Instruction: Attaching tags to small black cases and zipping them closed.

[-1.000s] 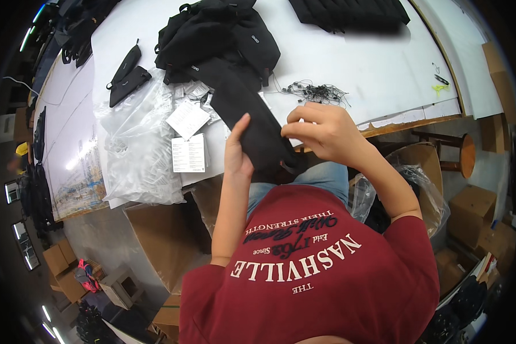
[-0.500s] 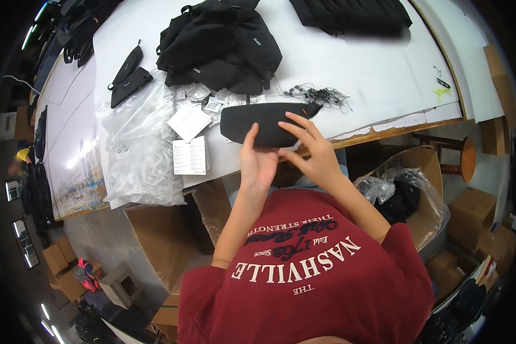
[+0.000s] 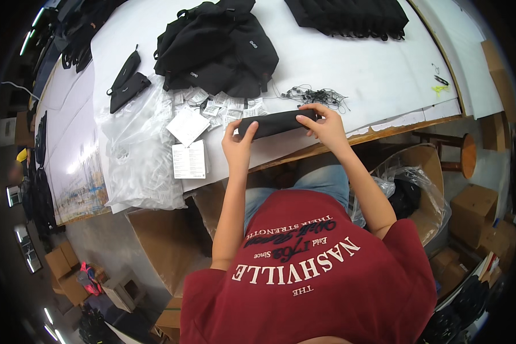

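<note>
A small black fabric pouch is stretched level between my hands, just above the near edge of the table. My left hand pinches its left end, thumb on the near face. At the other end, my right hand grips with the thumb in front and fingers over the top. Just beyond the pouch lie a tangle of thin black cords and a scatter of small white tags. White printed cards sit left of my left hand. Two more black pouches rest farther left.
Black bags are heaped at the back middle, with more black items at the back right. Clear plastic bags cover the table's left part. A plastic-lined carton and a wooden stool stand below the right edge.
The pouch has turned from its broad face to a narrower one. My left hand has moved left to its end, and my right hand has shifted up and right to the other end.
</note>
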Demonstrator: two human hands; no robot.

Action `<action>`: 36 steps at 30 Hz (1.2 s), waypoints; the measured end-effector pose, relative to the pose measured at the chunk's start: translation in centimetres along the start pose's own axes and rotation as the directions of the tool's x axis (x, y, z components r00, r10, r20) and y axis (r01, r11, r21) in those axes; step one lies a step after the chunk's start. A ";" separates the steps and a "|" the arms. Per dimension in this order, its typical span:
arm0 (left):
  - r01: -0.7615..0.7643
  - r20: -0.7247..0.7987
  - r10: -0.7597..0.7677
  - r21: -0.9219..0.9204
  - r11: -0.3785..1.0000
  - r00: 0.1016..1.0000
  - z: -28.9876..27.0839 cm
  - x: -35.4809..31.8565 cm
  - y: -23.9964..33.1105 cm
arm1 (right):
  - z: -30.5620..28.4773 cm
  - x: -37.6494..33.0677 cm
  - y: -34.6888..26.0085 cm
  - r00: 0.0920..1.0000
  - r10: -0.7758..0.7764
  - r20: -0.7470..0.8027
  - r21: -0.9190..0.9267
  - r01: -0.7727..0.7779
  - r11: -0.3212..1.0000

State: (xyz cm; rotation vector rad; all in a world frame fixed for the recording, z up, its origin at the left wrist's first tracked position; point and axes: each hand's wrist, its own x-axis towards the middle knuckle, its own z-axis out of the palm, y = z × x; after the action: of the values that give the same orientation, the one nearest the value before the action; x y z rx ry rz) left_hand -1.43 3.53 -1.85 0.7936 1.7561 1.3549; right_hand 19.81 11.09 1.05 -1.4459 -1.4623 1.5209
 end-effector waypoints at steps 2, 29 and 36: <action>-0.001 -0.050 -0.008 -0.164 0.987 0.999 0.4 0.3 0.3 | 0.5 0.0 0.0 0.998 -0.047 -0.034 -0.038 0.046 0.998; -0.242 0.071 0.232 0.334 0.911 0.970 3.6 -3.6 -2.3 | -20.9 3.8 0.0 0.892 0.109 -0.439 0.708 0.268 0.654; -0.338 -0.004 0.418 0.580 0.741 0.908 6.2 -3.8 -3.2 | -41.7 21.3 -0.5 0.685 0.263 -0.679 0.733 0.625 0.267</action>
State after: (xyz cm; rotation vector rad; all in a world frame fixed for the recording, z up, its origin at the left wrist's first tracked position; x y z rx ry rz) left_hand 5.79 2.62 -5.11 1.4920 2.2373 1.1422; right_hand 53.22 43.79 2.80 -0.7567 -0.0205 1.0363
